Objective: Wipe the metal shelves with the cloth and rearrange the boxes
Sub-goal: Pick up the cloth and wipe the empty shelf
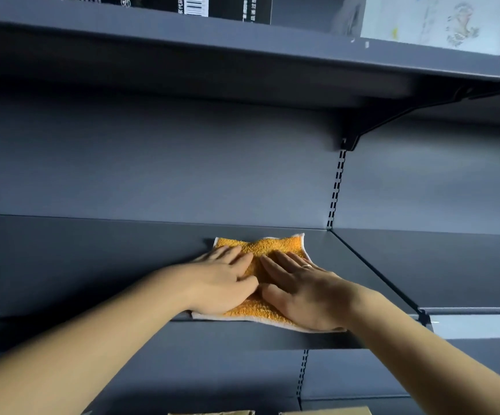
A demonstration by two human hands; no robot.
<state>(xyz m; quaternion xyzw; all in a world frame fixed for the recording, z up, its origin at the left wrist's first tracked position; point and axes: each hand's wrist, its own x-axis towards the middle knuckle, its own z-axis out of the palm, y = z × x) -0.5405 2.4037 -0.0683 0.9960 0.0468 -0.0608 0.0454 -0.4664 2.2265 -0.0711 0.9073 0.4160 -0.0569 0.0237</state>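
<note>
Wiping step: left hand and right hand press flat, fingers straight, on orange terry cloth atop dark grey metal shelf; next likely sweep sideways

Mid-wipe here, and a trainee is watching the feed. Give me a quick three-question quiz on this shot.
1. True or false: the left hand and the right hand both press on the orange cloth.
2. Where does the cloth lie? A. on the shelf at hand level; B. on the floor; C. draped over a box.
3. Fill in: a ring shows on the ___ hand.
Key: 1 true; 2 A; 3 right.
</note>
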